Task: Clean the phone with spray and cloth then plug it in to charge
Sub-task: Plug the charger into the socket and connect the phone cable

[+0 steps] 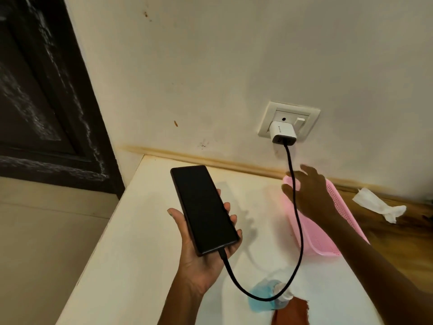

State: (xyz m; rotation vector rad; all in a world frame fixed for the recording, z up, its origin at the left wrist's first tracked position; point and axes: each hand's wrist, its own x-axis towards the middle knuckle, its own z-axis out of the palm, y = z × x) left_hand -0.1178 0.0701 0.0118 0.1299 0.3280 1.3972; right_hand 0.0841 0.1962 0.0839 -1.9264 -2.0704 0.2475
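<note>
Left hand [199, 252] cradles phone [204, 209] above white counter [131, 242], fingers curled round its edges, screen dark. Black cable [295, 221] joins phone's lower end to white charger [282, 135] seated in wall socket [288, 120]. Right hand [309, 193], fingers spread and holding nothing, reaches over pink basket [328, 240] toward socket. Step: charging, nearly done. Next likely needs socket switch [299, 123] pressed, phone set down.

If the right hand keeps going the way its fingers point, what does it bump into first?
Probably the cream wall, near the white charger in the wall socket. The right hand reaches up over the pink plastic basket; depth is hard to judge.
</note>
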